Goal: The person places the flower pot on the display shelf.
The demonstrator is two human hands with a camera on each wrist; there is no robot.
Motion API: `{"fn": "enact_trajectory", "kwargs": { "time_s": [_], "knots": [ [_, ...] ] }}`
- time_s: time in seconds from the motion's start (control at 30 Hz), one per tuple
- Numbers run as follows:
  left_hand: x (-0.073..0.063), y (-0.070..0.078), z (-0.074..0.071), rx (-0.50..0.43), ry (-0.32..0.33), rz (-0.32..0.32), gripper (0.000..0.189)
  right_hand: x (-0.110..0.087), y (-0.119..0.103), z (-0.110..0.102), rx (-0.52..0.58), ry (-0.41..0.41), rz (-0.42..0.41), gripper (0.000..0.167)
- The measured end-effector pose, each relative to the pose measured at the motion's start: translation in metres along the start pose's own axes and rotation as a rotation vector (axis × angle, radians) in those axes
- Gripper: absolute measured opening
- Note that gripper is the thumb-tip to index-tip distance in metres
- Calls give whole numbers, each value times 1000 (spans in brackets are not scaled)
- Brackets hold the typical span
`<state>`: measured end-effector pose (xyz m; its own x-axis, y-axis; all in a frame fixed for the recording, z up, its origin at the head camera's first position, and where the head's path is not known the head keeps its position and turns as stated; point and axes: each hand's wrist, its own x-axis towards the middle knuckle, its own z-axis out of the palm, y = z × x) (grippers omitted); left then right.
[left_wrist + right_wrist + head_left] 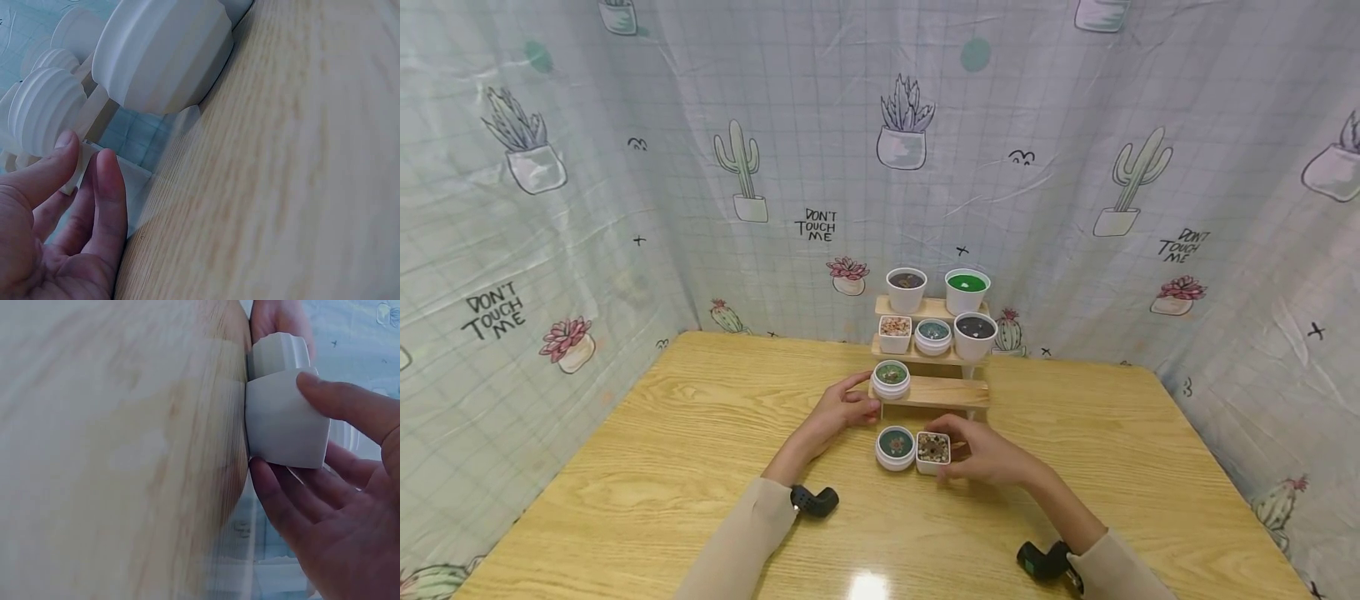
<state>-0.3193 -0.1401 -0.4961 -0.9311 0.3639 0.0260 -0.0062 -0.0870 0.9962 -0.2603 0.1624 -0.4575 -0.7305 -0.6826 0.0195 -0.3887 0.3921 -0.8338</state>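
My right hand [981, 450] holds a square white pot [933, 465] filled with pebbles, thumb against one side and fingers along another; the pot stands on the table. Touching or nearly touching it on the left is a round ribbed white pot [896, 458] with a dark green top. At the left end of a tiered wooden stand [947, 392], my left hand [838, 410] pinches the stand's lowest step between thumb and fingers. In the left wrist view the thumb [65, 142] lies close under a ribbed pot [47, 109] on that step.
The middle step bears a square pot [895, 335], a ribbed pot [932, 340] and a round pot [974, 337]. Two round pots, one dark-topped [906, 292] and one green-topped [966, 293], stand on the top step. A printed curtain [820, 125] hangs behind the wooden table [700, 400].
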Motion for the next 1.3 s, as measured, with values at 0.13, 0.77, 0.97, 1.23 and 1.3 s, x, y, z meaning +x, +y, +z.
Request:
{"fn": "enact_trajectory", "kwargs": {
  "time_s": [0.13, 0.77, 0.97, 1.23, 1.3],
  "knots": [
    [-1, -2, -1, -2, 4, 0, 69, 1, 3, 1, -26, -2, 9, 57],
    [-1, 0, 0, 0, -3, 17, 71, 1, 0, 2, -94, 23, -1, 52],
    [-1, -1, 0, 4, -10, 17, 71, 1, 1, 3, -87, 25, -1, 52],
    [-2, 0, 1, 5, -7, 21, 71, 1, -1, 0, -101, 38, -12, 53],
    [-1, 0, 2, 5, -6, 25, 72, 0, -2, -1, -109, 42, -12, 53]
  ]
}}
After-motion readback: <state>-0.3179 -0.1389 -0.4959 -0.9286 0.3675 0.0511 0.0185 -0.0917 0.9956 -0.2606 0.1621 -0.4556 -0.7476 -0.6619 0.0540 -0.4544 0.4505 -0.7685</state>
